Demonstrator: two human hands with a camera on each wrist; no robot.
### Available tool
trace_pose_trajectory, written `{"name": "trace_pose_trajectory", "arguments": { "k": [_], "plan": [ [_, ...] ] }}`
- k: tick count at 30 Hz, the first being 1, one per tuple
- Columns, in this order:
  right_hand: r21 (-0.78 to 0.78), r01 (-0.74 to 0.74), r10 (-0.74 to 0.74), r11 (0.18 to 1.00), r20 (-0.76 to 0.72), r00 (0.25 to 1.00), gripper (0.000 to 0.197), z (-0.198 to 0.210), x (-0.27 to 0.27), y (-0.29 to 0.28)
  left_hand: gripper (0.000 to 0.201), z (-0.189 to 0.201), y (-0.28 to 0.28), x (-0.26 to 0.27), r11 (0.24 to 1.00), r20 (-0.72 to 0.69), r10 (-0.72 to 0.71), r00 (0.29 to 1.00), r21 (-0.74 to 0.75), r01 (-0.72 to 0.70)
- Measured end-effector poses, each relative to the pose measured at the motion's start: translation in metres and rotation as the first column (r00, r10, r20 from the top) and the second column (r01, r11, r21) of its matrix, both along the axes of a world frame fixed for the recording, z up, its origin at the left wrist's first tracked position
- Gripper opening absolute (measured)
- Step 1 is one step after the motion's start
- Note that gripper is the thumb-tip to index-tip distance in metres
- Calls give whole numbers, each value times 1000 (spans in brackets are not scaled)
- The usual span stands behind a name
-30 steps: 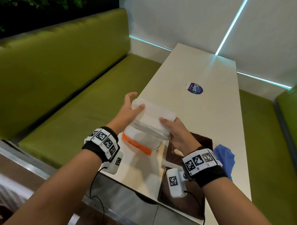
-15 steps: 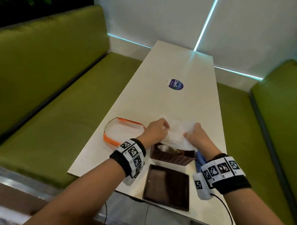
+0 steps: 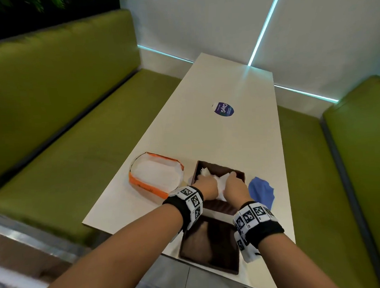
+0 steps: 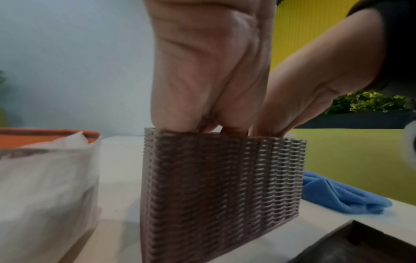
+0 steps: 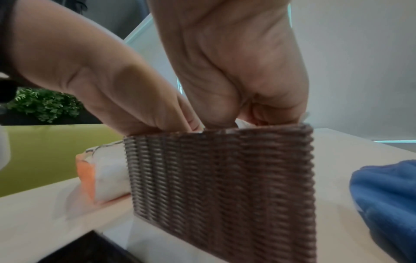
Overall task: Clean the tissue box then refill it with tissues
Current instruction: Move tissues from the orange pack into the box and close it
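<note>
An open brown woven tissue box (image 3: 222,167) (image 4: 213,186) (image 5: 225,178) stands on the white table (image 3: 228,137) near its front edge. Both hands reach down into it from above. My left hand (image 3: 205,185) (image 4: 209,80) grips the left side of a white stack of tissues (image 3: 221,183), and my right hand (image 3: 233,183) (image 5: 236,71) pinches its right side; a tissue corner (image 5: 242,123) shows at the rim. The box wall hides the fingertips in both wrist views. The flat brown lid (image 3: 208,245) lies just in front of the box.
An opened orange tissue pack (image 3: 147,188) (image 4: 45,178) with white tissues inside sits left of the box. A crumpled blue cloth (image 3: 260,190) (image 5: 387,195) lies right of it. A round sticker (image 3: 223,109) is mid-table. Green benches (image 3: 65,149) flank the table.
Both hands lifted the tissue stack out of the orange pack, carried it right and lowered it into the brown box. The pack now lies on the table.
</note>
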State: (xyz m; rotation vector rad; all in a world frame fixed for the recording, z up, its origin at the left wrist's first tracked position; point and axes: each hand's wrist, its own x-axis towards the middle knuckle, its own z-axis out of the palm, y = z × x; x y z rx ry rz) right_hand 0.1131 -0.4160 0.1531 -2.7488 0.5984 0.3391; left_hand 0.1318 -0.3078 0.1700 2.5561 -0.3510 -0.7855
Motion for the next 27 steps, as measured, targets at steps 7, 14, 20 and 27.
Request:
{"name": "trace_pose_trajectory", "arguments": {
  "k": [7,14,20,27],
  "plan": [
    [-208,-90,107,974,73,992,41,-2,1,0,59,-4,-8,-3,987,88,-57,994,156,43],
    [-107,-238,231,965,-76,970,28,-4,-1,6,26,4,5,-8,990,162,-62,985,-116,81],
    [-153,-266,302,952,301,904,22,27,0,38,32,23,90,14,889,257,229,939,-449,-93],
    [-56,-558,550,828,272,789,25,4,7,120,37,-5,164,63,945,294,244,924,-287,-159]
  ]
}}
